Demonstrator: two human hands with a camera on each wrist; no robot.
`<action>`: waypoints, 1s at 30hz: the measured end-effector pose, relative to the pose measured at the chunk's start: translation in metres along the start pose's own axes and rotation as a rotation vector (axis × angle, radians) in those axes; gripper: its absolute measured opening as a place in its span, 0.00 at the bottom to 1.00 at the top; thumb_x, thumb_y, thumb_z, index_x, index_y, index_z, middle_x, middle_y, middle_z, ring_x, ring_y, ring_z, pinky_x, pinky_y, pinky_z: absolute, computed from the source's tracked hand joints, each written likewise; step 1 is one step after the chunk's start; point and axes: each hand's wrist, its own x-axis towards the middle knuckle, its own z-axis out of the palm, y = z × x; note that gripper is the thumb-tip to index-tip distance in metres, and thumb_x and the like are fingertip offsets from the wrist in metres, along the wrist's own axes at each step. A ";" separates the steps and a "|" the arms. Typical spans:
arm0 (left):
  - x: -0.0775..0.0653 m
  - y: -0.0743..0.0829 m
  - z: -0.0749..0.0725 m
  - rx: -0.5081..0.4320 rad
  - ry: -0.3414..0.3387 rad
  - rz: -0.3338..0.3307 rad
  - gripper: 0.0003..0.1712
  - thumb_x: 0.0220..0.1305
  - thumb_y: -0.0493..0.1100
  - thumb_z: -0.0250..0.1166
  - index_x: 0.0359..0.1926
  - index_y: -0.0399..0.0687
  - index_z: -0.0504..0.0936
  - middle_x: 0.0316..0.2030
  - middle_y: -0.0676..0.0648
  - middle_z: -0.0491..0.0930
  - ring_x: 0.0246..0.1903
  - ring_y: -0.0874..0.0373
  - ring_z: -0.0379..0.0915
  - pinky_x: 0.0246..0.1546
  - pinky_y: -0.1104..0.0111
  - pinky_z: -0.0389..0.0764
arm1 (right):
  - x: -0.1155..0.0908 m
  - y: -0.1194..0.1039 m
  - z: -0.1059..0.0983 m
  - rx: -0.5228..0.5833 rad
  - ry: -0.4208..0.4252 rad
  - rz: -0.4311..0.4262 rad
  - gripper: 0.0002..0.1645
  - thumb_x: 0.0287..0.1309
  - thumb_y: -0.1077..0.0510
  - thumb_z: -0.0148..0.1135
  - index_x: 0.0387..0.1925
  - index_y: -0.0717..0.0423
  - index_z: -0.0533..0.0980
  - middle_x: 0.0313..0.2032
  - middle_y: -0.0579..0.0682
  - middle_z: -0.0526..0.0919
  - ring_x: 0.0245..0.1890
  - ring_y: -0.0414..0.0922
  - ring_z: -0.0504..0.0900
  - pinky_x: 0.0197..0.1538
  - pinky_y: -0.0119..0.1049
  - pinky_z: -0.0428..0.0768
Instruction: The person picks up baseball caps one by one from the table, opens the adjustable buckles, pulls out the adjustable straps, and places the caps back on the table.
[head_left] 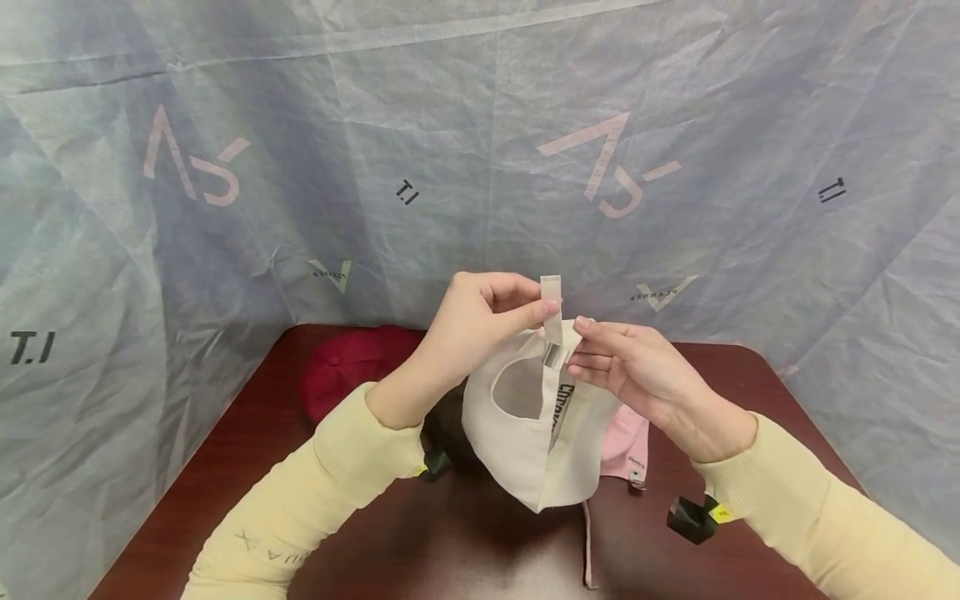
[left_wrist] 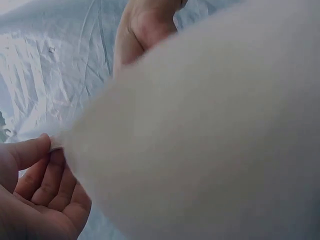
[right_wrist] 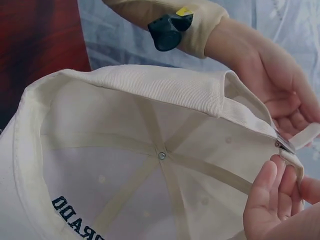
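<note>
Your left hand (head_left: 480, 321) pinches the cream cotton cap's strap (head_left: 551, 293) at twelve o'clock; your right hand (head_left: 626, 367) pinches the metal buckle (head_left: 553, 357) (cap (head_left: 536, 433) held above the table). Pull straight, steadily.

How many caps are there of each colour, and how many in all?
Cream cotton baseball cap, held up by the left hand and right hand: 1
Dark red fabric cap on the wooden table: 1
Pale pink cap, partly hidden behind the cream one: 1
Total: 3 caps
</note>
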 end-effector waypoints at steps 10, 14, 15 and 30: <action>-0.025 0.002 0.004 0.217 -0.007 0.315 0.05 0.52 0.37 0.72 0.33 0.43 0.88 0.29 0.51 0.86 0.30 0.66 0.80 0.35 0.71 0.81 | -0.003 0.000 -0.002 -0.034 -0.009 -0.033 0.10 0.65 0.60 0.56 0.31 0.54 0.81 0.29 0.48 0.84 0.31 0.41 0.84 0.42 0.33 0.82; -0.032 -0.001 0.007 0.333 0.012 0.545 0.04 0.50 0.34 0.72 0.31 0.42 0.88 0.27 0.50 0.85 0.31 0.67 0.80 0.35 0.75 0.80 | -0.002 0.001 -0.001 -0.046 -0.004 -0.036 0.10 0.65 0.61 0.55 0.29 0.56 0.81 0.28 0.49 0.84 0.30 0.41 0.84 0.41 0.32 0.82; -0.034 -0.002 0.008 0.347 0.016 0.581 0.04 0.50 0.33 0.72 0.31 0.42 0.87 0.27 0.49 0.85 0.31 0.67 0.80 0.35 0.75 0.80 | -0.002 0.001 -0.001 -0.047 -0.003 -0.035 0.11 0.65 0.61 0.55 0.29 0.56 0.80 0.28 0.49 0.84 0.30 0.41 0.83 0.41 0.32 0.82; -0.044 -0.008 0.015 0.477 0.049 0.730 0.05 0.50 0.31 0.71 0.30 0.43 0.88 0.27 0.51 0.86 0.32 0.63 0.81 0.39 0.79 0.78 | 0.000 0.000 -0.003 0.004 0.002 -0.026 0.13 0.65 0.63 0.54 0.24 0.56 0.79 0.24 0.48 0.81 0.27 0.40 0.81 0.39 0.31 0.82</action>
